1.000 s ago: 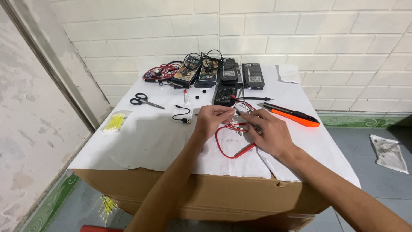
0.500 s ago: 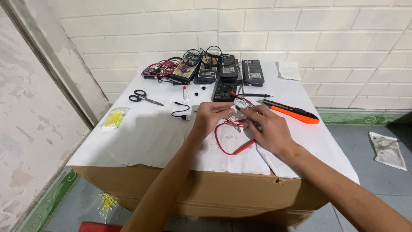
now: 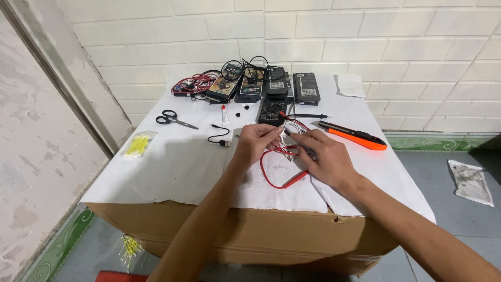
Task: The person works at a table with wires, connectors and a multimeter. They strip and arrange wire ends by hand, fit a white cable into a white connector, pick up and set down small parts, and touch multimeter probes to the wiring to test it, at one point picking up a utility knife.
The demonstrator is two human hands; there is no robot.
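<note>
Here both hands meet mid-bench: the left hand (image 3: 254, 142) and right hand (image 3: 322, 156) each pinch the wire bundle (image 3: 286, 137) between fingertips. From that grip a red lead (image 3: 275, 175) loops toward the near edge, nearer the right hand. The multimeter (image 3: 271, 110) lies just behind; a cutter (image 3: 353, 135) points toward the right edge.

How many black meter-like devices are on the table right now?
5, as far as shows: four in a back row, one nearer the hands. Cables may hide others.
</note>
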